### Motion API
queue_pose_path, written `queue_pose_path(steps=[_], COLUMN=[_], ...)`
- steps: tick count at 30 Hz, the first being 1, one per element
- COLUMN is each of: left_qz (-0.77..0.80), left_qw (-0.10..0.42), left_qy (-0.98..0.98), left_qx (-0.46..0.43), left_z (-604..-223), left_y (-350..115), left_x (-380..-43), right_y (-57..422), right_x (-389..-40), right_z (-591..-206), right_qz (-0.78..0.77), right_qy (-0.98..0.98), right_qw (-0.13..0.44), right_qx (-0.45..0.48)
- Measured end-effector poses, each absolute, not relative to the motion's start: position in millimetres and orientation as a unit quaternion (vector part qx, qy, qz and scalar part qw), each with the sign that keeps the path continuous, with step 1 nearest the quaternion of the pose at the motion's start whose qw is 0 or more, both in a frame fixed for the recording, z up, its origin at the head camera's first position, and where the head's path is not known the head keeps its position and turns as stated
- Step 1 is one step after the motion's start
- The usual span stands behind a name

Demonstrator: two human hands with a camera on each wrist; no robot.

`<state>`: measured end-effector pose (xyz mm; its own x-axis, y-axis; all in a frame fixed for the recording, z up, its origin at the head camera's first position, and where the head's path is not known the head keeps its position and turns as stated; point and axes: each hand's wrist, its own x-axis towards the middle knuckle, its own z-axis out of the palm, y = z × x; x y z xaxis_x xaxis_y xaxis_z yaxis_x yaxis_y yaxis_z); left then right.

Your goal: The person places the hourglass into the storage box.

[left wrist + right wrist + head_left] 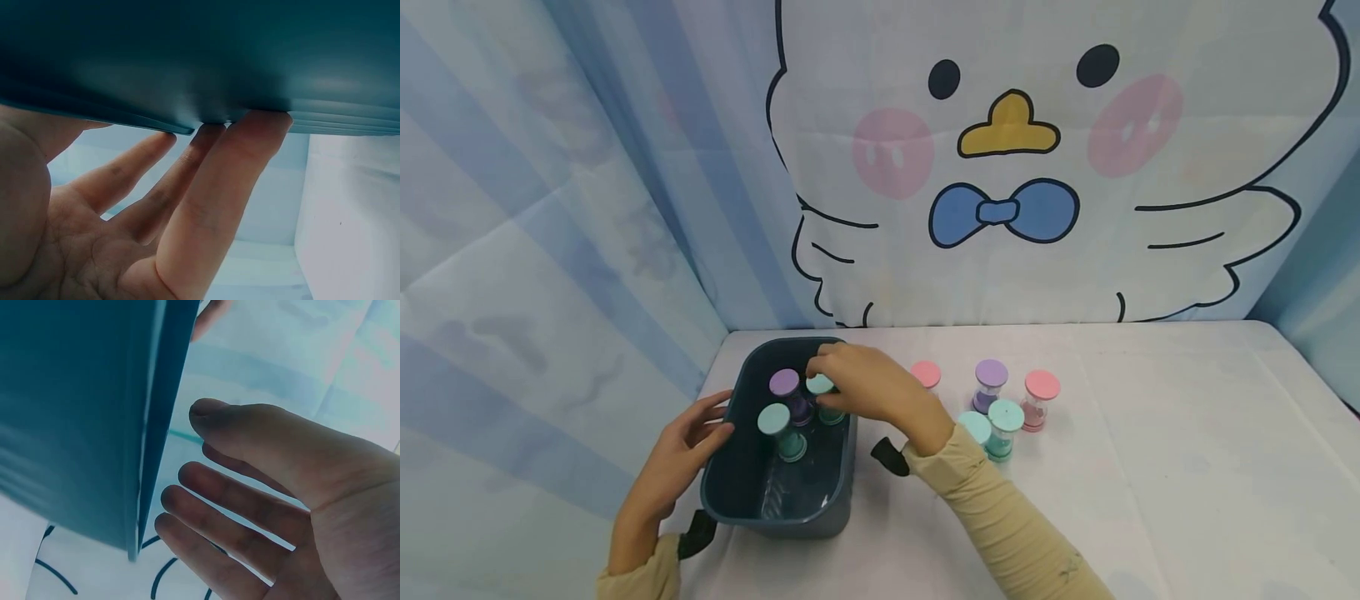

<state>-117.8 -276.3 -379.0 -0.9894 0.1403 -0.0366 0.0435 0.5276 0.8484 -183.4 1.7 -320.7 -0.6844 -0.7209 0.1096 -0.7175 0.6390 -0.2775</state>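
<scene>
In the head view, a dark teal bin (775, 517) stands at the left of the table. My left hand (681, 454) is at its left side, with fairly straight fingers touching the outer wall (187, 75). My right hand (868, 383) reaches over the right rim and pinches the cap of a green hourglass (832, 414) standing inside. Beside it in the bin stand a purple-capped hourglass (785, 382) and another green hourglass (782, 429). The right wrist view shows the thumb and spread fingers (225, 500), with only a thin green edge visible near the thumb.
Right of the bin stand a purple hourglass (991, 379), a pink hourglass (1042, 396), a green hourglass (1004, 425), and, partly hidden by the right arm, a second pink hourglass (927, 373) and a green one (974, 427). A printed curtain (1000, 283) hangs behind the table.
</scene>
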Motion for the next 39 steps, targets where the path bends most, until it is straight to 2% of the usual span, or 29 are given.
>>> queue_pose_path(steps=[31,39], left_qz=[0.477,0.48], left_qw=[0.048,0.049], left_qy=[0.876,0.874], left_qx=[0.056,0.053], left_z=[-382.1,-383.2], left_y=[-277.4,-278.3], left_x=[-118.5,-119.0], right_y=[57.1,69.3], right_x=[-181.8,-181.7], right_z=[-349.8,-352.0], right_qz=[-0.188,-0.189], right_qy=[0.932,0.942], right_qw=[-0.008,0.007], right_qx=[-0.309,-0.277])
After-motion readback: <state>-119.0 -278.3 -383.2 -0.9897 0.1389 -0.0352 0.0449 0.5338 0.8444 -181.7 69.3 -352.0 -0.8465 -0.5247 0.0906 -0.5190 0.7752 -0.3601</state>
